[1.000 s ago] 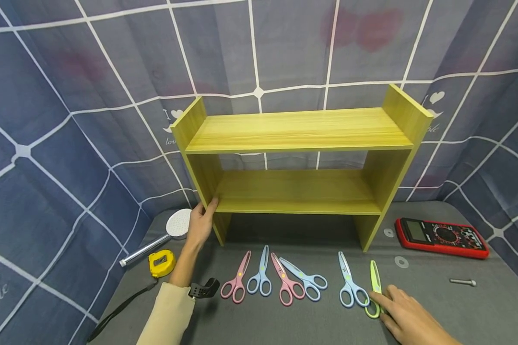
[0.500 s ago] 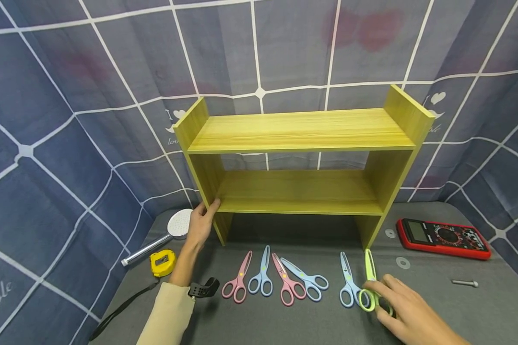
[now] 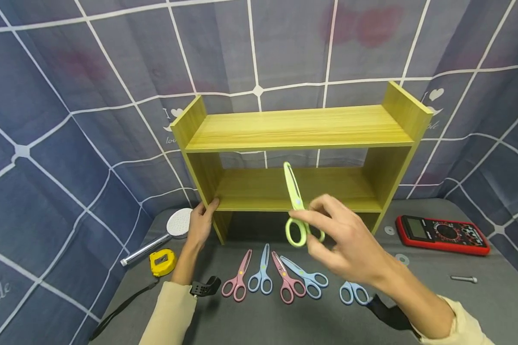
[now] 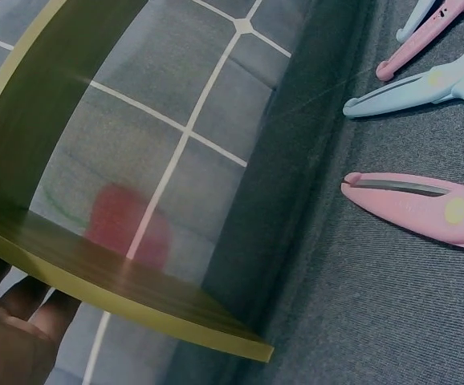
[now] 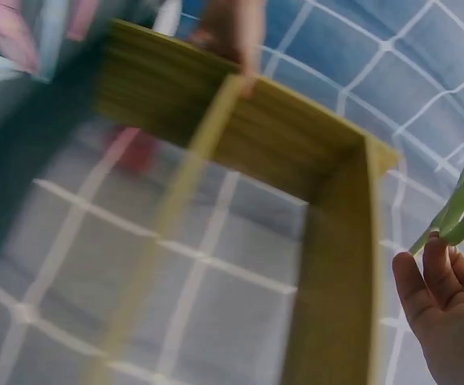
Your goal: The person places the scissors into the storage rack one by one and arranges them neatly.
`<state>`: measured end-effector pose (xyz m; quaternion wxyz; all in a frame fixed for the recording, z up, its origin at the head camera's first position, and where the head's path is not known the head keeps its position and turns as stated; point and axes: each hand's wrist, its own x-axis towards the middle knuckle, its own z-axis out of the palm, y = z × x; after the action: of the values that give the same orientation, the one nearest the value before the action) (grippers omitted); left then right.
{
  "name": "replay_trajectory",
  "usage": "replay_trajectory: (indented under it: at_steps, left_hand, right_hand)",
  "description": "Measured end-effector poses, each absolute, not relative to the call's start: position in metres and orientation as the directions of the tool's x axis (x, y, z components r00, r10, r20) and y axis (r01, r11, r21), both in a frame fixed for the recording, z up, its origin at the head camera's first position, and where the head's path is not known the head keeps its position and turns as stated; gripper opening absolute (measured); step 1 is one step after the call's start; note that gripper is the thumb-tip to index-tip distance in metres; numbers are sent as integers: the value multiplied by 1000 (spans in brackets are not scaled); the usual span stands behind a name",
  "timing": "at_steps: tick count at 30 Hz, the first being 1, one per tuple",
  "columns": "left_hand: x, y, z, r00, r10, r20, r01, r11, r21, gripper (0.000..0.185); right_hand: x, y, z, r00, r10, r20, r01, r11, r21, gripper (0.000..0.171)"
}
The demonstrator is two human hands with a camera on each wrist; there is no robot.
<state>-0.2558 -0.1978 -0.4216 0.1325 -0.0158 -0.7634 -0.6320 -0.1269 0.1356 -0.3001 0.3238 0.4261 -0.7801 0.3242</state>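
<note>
A pair of light-green scissors (image 3: 294,191) is pinched by its handles in my right hand (image 3: 349,239), blades pointing up, in front of the wooden shelf's middle board. My left hand (image 3: 200,227) grips the left side panel of the yellow wooden shelf (image 3: 293,129) at the height of that board, thumb on the inner side. In the left wrist view, the fingers (image 4: 27,321) lie along the outside of the panel. On the mat below lie pink scissors (image 3: 238,278), blue scissors (image 3: 261,273) and several more like them; the right forearm partly hides the rightmost blue scissors (image 3: 351,291).
At left are a shower head (image 3: 179,223) and a yellow tape measure (image 3: 162,262) with a black strap. At right lie a red multimeter (image 3: 444,235), a bolt (image 3: 464,279) and washers (image 3: 389,230). A checked curtain (image 3: 224,52) hangs close behind the shelf.
My right hand has picked the green scissors up off the mat and carried them up and left to the shelf's front. The left hand has stayed on the side panel.
</note>
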Motion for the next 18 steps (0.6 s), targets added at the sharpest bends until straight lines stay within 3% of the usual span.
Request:
replay_trajectory:
  at_steps: [2,6,13,18]
  left_hand:
    - [-255,-199,-422,-965,-142,220,190,200,961,48]
    - [-255,-199,-422,-967,-139,215,185,199,962,49]
    - [-258,-200,-423,-967,-143,209,180,191,965,49]
    - [-257,-199,-422,-965,-143,219,193,178,965,47]
  right_hand:
    - [-140,120,-276,-390,-451,803,-891,405,-205,42]
    - [-167,94,-236,-393,-420,818,-889,400,-222,40]
    - [-214,47,-192,-572,-387,724,-795,480,-372,42]
    - [-243,17,-182,-677,-419,605,-703,610,-365,40]
